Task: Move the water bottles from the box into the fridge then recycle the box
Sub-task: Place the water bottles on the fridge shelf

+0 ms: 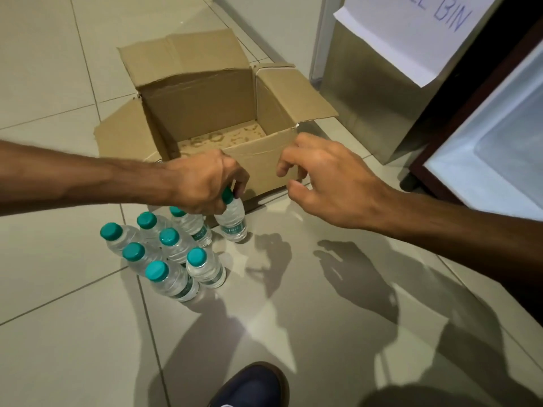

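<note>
box [264,163] looks emptied. my left hand [202,183] pinches bottle [233,218] by cap, right hand [320,177] loose, empty. next, i reckon: bottles [173,251] into fridge [496,160].

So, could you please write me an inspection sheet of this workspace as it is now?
Surface: tiled floor, arm shadows on it.
Job's things: cardboard box open, no bottle seen inside; seven water bottles stand clustered in front of it, eighth bottle beside them; fridge at right edge, white interior showing.
Clutter: nothing seen.
Hands: left hand pinches the eighth bottle's cap; right hand open, near the box's front corner, holding nothing.
Cables: nothing seen.
Surroundings: metal bin with paper sign; dark shoe.
</note>
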